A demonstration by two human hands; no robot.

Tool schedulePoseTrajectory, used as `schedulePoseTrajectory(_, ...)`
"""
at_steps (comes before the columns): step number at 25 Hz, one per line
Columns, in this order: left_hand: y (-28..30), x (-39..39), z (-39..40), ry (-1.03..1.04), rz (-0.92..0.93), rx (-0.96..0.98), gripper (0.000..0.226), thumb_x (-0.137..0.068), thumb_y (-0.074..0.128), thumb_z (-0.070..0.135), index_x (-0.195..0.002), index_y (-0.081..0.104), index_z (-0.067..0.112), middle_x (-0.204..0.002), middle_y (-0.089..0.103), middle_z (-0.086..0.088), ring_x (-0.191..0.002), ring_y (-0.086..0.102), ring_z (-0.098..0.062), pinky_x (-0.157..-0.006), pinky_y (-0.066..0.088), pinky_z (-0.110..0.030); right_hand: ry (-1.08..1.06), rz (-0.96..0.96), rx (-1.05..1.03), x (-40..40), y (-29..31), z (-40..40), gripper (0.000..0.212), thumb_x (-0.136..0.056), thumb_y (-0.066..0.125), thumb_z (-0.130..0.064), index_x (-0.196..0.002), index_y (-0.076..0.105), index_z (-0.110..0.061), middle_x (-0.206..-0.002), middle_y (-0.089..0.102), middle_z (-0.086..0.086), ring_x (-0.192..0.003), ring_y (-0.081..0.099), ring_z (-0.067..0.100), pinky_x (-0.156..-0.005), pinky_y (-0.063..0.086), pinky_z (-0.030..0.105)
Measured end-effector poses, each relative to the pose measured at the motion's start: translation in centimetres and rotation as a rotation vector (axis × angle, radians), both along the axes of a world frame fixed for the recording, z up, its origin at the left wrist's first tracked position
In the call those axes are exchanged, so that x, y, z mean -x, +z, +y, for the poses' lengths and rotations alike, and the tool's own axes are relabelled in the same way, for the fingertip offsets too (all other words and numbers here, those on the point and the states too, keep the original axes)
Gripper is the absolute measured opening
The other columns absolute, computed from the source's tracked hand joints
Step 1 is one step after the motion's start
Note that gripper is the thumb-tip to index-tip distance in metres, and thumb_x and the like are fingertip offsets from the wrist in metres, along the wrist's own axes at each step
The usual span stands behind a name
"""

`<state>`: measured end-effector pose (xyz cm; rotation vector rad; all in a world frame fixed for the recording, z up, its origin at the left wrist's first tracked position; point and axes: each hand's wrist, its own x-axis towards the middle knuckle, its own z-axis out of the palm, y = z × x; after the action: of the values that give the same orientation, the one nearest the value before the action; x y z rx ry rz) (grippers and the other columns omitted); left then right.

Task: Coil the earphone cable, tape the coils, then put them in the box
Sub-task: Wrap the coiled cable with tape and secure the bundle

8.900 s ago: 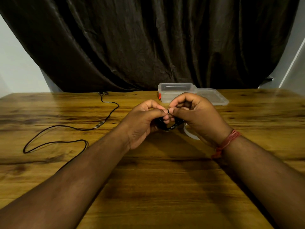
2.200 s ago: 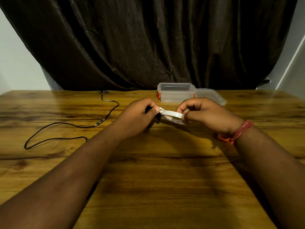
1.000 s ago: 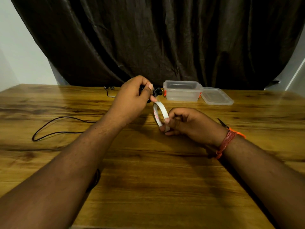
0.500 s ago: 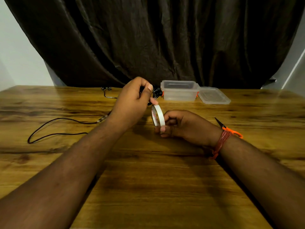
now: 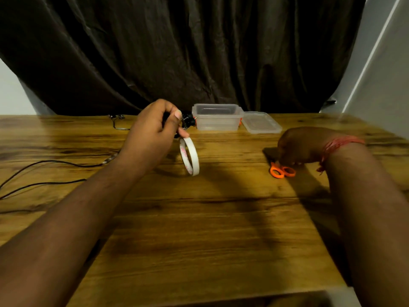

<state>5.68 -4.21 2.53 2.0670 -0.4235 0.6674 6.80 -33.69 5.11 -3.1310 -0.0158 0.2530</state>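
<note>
Glossy grained wood table, clear smooth plastic box, creased dark cloth curtain.

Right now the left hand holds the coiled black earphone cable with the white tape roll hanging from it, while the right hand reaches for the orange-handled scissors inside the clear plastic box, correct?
Not quite. The orange-handled scissors lie on the wooden table, not inside the clear plastic box; the head view shows this. The rest holds.

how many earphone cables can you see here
2: one coiled bundle pinched in the left hand, one loose cable lying uncoiled on the table's left side. Nothing visible inside the box.
</note>
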Motion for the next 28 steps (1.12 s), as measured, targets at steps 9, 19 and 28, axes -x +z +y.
schedulePoseTrajectory(9,0.1,0.2,-0.1,0.011,0.001,0.002,0.012,-0.101,0.044,0.026,-0.098,0.053,0.02,-0.082,0.069,0.002,-0.081,0.068,-0.002,-0.082,0.053,-0.034,-0.066,0.124,-0.081,0.7,0.3,0.9,0.038,-0.081,0.074,-0.041,-0.083,0.073,-0.004,-0.075,0.069,0.008,-0.072,0.066,0.024,-0.077,0.058,0.037)
schedulePoseTrajectory(19,0.2,0.2,0.3,0.016,0.0,-0.011,0.014,-0.102,0.043,0.023,-0.098,0.055,0.017,-0.085,0.069,-0.001,-0.078,0.067,0.004,-0.073,0.048,-0.015,0.284,-0.089,0.114,1.0,-1.6,6.4,0.036,-0.087,0.065,-0.036,-0.063,0.04,-0.025,-0.087,0.058,0.003,-0.086,0.055,0.023,-0.074,0.046,0.028)
schedulePoseTrajectory(28,0.4,0.1,0.6,0.049,0.025,-0.049,0.013,-0.102,0.043,0.027,-0.099,0.055,0.021,-0.085,0.07,0.003,-0.08,0.065,0.006,-0.078,0.046,-0.022,0.276,-0.22,-0.094,0.2,-2.5,6.5,0.02,-0.08,0.07,-0.036,-0.074,0.061,-0.018,-0.095,0.067,0.006,-0.086,0.06,0.023,-0.074,0.049,0.03)
